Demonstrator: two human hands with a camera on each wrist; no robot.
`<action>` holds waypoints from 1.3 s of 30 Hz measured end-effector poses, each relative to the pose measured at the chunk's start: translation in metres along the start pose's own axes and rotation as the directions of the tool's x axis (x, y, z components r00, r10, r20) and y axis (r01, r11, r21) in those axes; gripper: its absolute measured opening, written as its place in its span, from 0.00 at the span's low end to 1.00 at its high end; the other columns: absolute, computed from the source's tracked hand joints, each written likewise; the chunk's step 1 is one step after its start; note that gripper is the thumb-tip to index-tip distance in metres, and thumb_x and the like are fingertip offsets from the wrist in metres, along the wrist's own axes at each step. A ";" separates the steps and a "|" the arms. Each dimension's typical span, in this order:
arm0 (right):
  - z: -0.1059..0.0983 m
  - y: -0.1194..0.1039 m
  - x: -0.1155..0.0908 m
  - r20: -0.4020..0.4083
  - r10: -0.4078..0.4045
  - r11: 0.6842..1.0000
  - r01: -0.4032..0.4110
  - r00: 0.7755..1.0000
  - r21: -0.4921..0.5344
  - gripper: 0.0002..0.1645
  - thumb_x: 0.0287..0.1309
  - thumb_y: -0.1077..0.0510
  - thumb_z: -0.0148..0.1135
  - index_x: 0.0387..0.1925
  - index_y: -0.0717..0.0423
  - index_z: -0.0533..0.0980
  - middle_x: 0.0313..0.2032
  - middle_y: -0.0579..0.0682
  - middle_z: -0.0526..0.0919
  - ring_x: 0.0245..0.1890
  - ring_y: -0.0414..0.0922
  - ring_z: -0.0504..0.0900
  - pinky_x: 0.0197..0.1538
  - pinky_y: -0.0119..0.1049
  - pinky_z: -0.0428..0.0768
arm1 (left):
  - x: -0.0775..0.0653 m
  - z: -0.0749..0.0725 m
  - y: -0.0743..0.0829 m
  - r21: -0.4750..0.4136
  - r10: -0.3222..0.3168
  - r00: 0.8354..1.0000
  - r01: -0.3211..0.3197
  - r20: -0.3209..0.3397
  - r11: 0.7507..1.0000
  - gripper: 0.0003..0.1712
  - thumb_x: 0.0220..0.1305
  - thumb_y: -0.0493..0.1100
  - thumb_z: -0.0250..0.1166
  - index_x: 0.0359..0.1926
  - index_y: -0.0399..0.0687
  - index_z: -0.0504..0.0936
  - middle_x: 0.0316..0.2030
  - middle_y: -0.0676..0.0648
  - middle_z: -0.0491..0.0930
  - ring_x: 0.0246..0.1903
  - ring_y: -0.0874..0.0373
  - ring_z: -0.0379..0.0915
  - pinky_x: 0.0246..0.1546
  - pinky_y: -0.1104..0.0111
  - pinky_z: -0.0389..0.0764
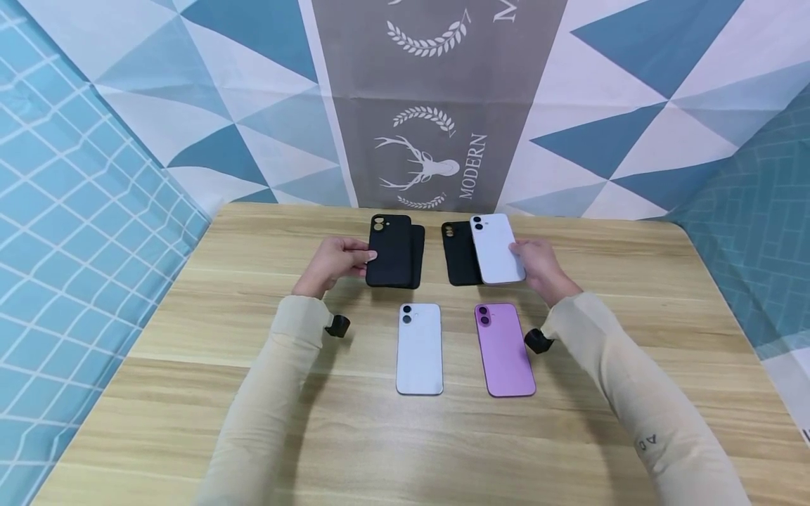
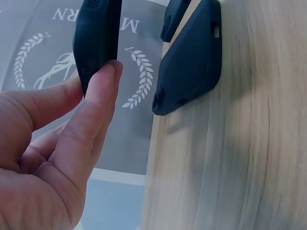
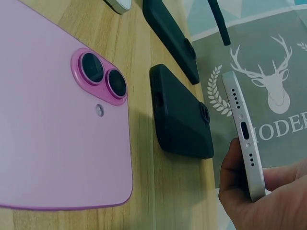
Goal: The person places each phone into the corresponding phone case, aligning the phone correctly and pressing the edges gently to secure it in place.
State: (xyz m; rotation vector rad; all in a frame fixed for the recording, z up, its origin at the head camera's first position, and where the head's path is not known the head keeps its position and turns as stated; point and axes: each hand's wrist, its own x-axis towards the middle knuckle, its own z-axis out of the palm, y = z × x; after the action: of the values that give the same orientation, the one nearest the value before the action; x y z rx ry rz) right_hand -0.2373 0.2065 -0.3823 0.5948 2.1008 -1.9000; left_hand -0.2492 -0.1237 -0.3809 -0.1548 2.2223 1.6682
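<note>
My left hand (image 1: 337, 260) pinches a black phone case (image 1: 389, 249) by its left side, thumb on the near face. In the left wrist view this held case (image 2: 98, 38) is raised off the table. A second black case (image 1: 418, 256) lies partly hidden behind it. My right hand (image 1: 538, 263) grips a white phone (image 1: 498, 249) by its right edge; the right wrist view shows the phone's port end (image 3: 244, 134) held above the table. Left of that phone, a third black case (image 1: 460, 256) lies partly covered from the head view.
Nearer the front, another white phone (image 1: 420, 351) and a pink phone (image 1: 505, 351) lie camera side up on the wooden table (image 1: 221, 393). A patterned cloth (image 1: 436, 84) hangs behind the back edge. Small black devices (image 1: 338, 325) are worn at both wrists.
</note>
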 end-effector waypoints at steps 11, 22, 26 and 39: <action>0.005 0.001 -0.004 0.025 -0.007 1.000 0.006 1.000 0.025 0.27 0.63 0.61 0.37 0.62 0.67 0.52 0.62 0.62 0.56 0.60 0.52 0.60 0.62 0.43 0.64 | 0.001 0.010 0.003 0.011 0.013 1.000 -0.013 0.005 1.000 0.21 0.54 0.39 0.63 0.48 0.34 0.73 0.30 0.47 0.76 0.21 0.62 0.73 0.36 0.64 0.82; 0.009 0.003 -0.002 0.037 -0.019 1.000 0.019 0.999 0.019 0.26 0.64 0.61 0.37 0.62 0.68 0.53 0.61 0.63 0.57 0.60 0.54 0.60 0.62 0.45 0.64 | 0.004 0.020 0.005 0.015 0.016 1.000 -0.017 0.018 1.000 0.20 0.54 0.39 0.63 0.48 0.34 0.74 0.32 0.45 0.77 0.20 0.62 0.73 0.34 0.65 0.82; 0.010 0.004 -0.001 0.035 -0.007 1.000 0.006 0.999 0.013 0.26 0.64 0.60 0.37 0.62 0.67 0.53 0.61 0.62 0.58 0.60 0.53 0.60 0.62 0.45 0.64 | 0.003 0.022 0.006 0.019 0.020 0.999 -0.020 0.025 1.000 0.20 0.54 0.39 0.63 0.48 0.35 0.74 0.32 0.45 0.77 0.21 0.62 0.73 0.32 0.67 0.82; 0.019 0.003 -0.004 0.038 -0.017 1.000 0.017 0.999 0.011 0.25 0.63 0.62 0.38 0.60 0.69 0.55 0.60 0.63 0.60 0.57 0.54 0.63 0.60 0.44 0.66 | 0.003 0.030 0.009 0.018 0.007 1.000 -0.008 0.029 1.000 0.23 0.54 0.40 0.63 0.51 0.36 0.72 0.40 0.41 0.76 0.24 0.61 0.73 0.31 0.70 0.82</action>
State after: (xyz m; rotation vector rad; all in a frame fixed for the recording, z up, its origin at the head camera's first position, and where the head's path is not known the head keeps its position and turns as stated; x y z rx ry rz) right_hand -0.2345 0.1879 -0.3852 0.5400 2.0796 -1.9172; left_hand -0.2485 -0.0924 -0.3813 -0.1176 2.2186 1.6439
